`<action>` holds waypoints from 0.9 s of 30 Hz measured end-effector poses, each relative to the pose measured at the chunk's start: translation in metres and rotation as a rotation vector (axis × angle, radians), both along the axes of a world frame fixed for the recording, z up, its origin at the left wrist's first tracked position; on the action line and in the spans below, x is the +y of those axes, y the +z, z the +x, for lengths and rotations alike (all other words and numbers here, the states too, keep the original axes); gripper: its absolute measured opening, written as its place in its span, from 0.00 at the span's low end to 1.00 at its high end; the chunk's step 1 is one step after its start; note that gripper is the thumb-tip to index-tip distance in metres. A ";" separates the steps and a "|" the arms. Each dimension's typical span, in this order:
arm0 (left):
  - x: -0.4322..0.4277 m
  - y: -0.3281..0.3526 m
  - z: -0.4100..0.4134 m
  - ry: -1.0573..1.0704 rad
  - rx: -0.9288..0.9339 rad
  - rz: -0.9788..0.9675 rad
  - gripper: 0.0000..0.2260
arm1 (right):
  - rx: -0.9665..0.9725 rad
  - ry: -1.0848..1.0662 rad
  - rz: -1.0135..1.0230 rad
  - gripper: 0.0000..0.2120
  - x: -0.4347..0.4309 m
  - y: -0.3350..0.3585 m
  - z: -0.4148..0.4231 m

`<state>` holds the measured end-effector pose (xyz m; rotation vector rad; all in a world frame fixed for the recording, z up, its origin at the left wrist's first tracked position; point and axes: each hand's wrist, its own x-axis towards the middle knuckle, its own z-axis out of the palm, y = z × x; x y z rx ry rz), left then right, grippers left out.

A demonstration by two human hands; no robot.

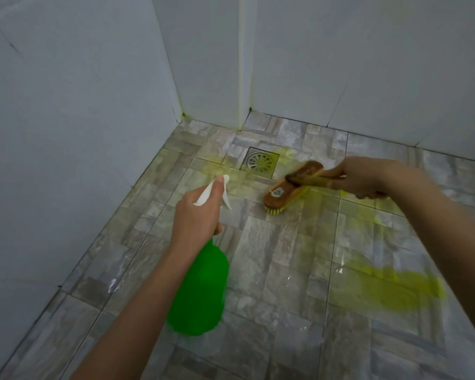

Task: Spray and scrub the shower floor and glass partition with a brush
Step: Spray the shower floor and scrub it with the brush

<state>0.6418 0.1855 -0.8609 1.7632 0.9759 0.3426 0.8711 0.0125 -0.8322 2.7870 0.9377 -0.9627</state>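
Note:
My left hand [196, 215] grips the white trigger head of a green spray bottle [200, 289], nozzle pointing toward the drain, bottle body hanging below my wrist. My right hand [359, 178] holds the handle of a wooden scrub brush [290, 187]. Its yellow bristles rest on the grey tiled shower floor [272, 256], just right of the drain. Yellow-green cleaner [387, 286] is smeared over the floor at the right and around the drain.
A square metal drain [259, 161] sits near the far corner. White tiled walls [66, 133] close the floor in at the left and back, with a narrow vertical corner post [242, 64] behind the drain.

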 end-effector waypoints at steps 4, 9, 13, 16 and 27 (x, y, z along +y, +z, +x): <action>0.001 0.004 -0.005 0.030 -0.001 -0.002 0.23 | -0.136 0.080 0.201 0.20 0.037 -0.039 -0.006; -0.001 0.008 -0.016 0.008 -0.011 0.004 0.21 | -0.102 0.086 0.138 0.18 0.028 -0.026 0.003; 0.001 0.009 -0.022 0.031 -0.009 -0.016 0.18 | -0.130 0.045 0.118 0.18 0.016 -0.033 -0.023; -0.003 0.011 -0.021 0.023 -0.022 0.002 0.19 | -0.162 0.043 0.199 0.19 0.042 -0.050 -0.008; -0.030 0.014 -0.028 -0.081 0.007 -0.013 0.14 | -0.138 0.032 0.191 0.20 0.001 -0.036 -0.042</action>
